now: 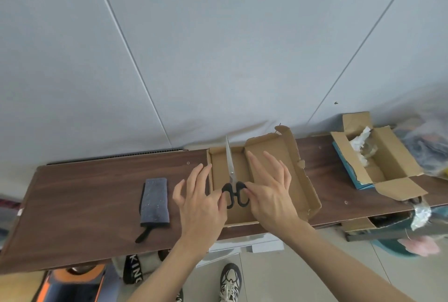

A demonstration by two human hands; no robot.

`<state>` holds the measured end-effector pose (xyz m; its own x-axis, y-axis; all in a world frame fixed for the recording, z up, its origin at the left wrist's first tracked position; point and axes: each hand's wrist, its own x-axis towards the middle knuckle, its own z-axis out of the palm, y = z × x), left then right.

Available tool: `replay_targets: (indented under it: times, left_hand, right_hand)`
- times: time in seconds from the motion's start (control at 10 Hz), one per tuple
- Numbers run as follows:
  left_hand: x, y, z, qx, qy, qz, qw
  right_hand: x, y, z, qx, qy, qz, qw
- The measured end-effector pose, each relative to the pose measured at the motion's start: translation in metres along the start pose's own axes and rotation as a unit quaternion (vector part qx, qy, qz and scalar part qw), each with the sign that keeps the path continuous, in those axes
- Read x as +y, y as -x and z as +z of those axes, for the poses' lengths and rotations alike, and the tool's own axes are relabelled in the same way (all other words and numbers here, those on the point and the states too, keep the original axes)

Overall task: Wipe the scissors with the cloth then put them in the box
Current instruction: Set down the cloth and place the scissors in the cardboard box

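A: Where are the scissors (pixel 232 175) to be found?

B: They are laid flat in the open cardboard box (pixel 301 195), in its left-hand section, with the black handle loops toward the near side and the closed blades pointed away; the blade tip is seen past the far wall of the box.

A: And how are the hands placed?

B: The left hand (pixel 201 202) is spread over the box's left wall, fingers apart and extended, with a fingertip set against the left handle loop. The right hand (pixel 269 192) is likewise held open (fingers fanned over the box's middle fold), and its thumb is brought up to the right loop. Nothing is clamped by either hand; the loops are only touched at their outer edges.

A: Is the cloth (pixel 154 200) in use?

B: No. It is left folded on the tabletop (pixel 92 204), well to the left of the box and clear of both hands, with a dark strap trailing from its near end.

A: What else is carried by the tabletop?

B: A second, smaller cardboard carton (pixel 388 163) is set at the far right, flaps open, with crumpled pale wrapping inside. A shoe (pixel 230 280) is seen on the floor below the near edge.
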<state>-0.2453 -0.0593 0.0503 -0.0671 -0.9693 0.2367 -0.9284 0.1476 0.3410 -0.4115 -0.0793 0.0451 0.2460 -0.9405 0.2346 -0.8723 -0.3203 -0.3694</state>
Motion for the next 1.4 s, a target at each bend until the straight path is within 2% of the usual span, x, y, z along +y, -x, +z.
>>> replay_targets:
  times: [0.2, 0.9, 1.1, 1.2, 1.3, 1.4]
  left_hand:
    - [-0.004, 0.012, 0.018, -0.050, -0.015, -0.011, 0.999]
    - [-0.013, 0.006, 0.051, -0.095, -0.055, -0.022, 0.994]
    - [-0.013, 0.006, 0.053, -0.092, -0.064, -0.009, 0.994]
    - [-0.016, 0.006, 0.050, -0.102, -0.060, 0.001, 0.993]
    - [-0.024, 0.004, 0.048, -0.105, -0.056, 0.030, 0.992]
    - [-0.032, 0.000, 0.043, -0.078, -0.037, 0.066, 0.994]
  right_hand:
    - [0.008, 0.012, 0.019, -0.032, 0.024, 0.003, 0.999]
    - [0.016, 0.006, 0.044, -0.070, 0.085, 0.031, 0.993]
    - [0.017, 0.004, 0.045, -0.065, 0.136, -0.012, 0.988]
    - [0.016, 0.004, 0.042, -0.070, 0.146, -0.008, 0.987]
    - [0.012, 0.004, 0.040, -0.098, 0.162, -0.006, 0.982]
    - [0.009, -0.001, 0.036, -0.085, 0.174, -0.006, 0.981]
